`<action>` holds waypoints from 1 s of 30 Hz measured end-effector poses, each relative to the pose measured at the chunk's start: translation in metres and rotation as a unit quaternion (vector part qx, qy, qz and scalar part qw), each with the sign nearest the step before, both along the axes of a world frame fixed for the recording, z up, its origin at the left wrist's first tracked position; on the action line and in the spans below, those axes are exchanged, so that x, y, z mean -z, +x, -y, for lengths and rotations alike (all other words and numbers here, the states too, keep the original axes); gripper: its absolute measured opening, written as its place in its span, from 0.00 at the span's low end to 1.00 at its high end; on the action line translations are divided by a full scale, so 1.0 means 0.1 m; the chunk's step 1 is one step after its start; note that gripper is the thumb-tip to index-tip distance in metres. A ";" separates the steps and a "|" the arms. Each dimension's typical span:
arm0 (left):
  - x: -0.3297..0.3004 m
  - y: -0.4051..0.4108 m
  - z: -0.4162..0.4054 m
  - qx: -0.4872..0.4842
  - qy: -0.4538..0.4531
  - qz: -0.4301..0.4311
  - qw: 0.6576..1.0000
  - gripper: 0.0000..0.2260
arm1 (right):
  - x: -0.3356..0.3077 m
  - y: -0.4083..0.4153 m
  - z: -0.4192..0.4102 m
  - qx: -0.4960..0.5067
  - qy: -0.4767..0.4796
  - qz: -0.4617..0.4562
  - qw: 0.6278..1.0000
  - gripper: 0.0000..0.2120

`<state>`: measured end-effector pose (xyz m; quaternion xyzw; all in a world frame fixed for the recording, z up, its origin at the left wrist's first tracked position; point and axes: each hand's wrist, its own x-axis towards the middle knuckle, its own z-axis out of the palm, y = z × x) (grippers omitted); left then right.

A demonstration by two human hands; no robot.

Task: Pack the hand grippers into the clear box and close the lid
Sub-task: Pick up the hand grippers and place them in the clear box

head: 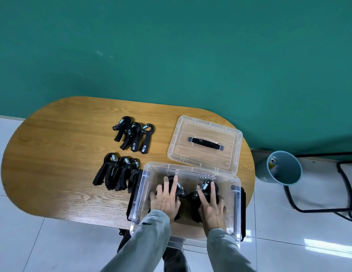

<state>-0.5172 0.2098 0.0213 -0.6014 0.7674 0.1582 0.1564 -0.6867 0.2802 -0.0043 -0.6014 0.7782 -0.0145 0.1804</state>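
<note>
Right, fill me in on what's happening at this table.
A person is packing black hand grippers into the clear box. Both hands are inside it: the left hand lies on one gripper, the right hand on another, fingers fairly straight. Two groups of grippers, a far group and a near group, wait on the wooden table. The lid lies off, behind the box.

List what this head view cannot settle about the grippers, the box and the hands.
- Grippers in the clear box: the left hand and right hand cover them, so their count and whether fingers grip or only press is unclear.
- Near pile of grippers: overlapping, one partly behind the box wall; count uncertain.
- Box's near edge: hidden by the sleeves.
- Bin: contents too small to identify.
</note>
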 end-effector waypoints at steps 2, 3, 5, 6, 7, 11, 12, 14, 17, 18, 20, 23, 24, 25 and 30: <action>0.00 0.00 0.00 0.010 -0.006 -0.001 1.000 0.37 | 0.00 0.01 -0.01 0.004 -0.019 -0.007 1.000 0.44; 0.00 0.01 -0.01 0.014 -0.011 -0.003 1.000 0.37 | -0.02 0.01 -0.01 0.005 -0.022 -0.013 1.000 0.45; -0.03 0.01 -0.01 0.012 -0.015 -0.011 1.000 0.36 | -0.10 0.02 0.00 0.012 -0.031 -0.015 0.999 0.41; -0.06 0.01 -0.01 0.006 -0.012 -0.018 1.000 0.36 | -0.16 0.03 0.02 0.021 -0.040 -0.013 0.999 0.36; -0.10 0.01 -0.01 0.000 -0.009 -0.024 1.000 0.35 | -0.23 0.04 0.05 0.031 -0.048 -0.008 0.998 0.31; -0.49 0.02 0.06 0.023 -0.010 -0.017 1.000 0.28 | -0.59 0.12 0.19 0.012 -0.105 0.017 0.994 0.21; -0.58 0.04 0.09 0.033 -0.012 -0.018 0.999 0.26 | -0.67 0.16 0.23 0.005 -0.121 0.022 0.992 0.19; -0.82 0.13 0.17 0.037 -0.037 -0.036 0.998 0.26 | -0.89 0.24 0.35 -0.011 -0.151 0.032 0.988 0.17; -1.07 0.35 0.32 0.046 -0.073 -0.064 0.994 0.23 | -1.23 0.39 0.62 -0.042 -0.181 0.024 0.982 0.14; -1.15 0.44 0.38 0.050 -0.093 -0.065 0.992 0.20 | -1.34 0.45 0.73 -0.054 -0.186 0.020 0.981 0.13; -1.34 0.63 0.51 0.037 -0.110 -0.070 0.991 0.18 | -1.53 0.59 0.92 -0.084 -0.189 0.013 0.978 0.13; -1.53 0.92 0.69 -0.005 -0.121 -0.066 0.990 0.20 | -1.69 0.83 1.21 -0.134 -0.173 -0.006 0.976 0.16; -1.58 1.04 0.73 -0.021 -0.109 -0.061 0.992 0.21 | -1.73 0.93 1.31 -0.147 -0.161 -0.006 0.976 0.18; -1.60 1.16 0.78 -0.033 -0.106 -0.060 0.992 0.23 | -1.75 1.05 1.40 -0.156 -0.151 -0.003 0.976 0.19; -1.38 1.77 1.02 -0.080 -0.101 -0.065 0.990 0.19 | -1.61 1.65 1.76 -0.191 -0.089 0.009 0.977 0.20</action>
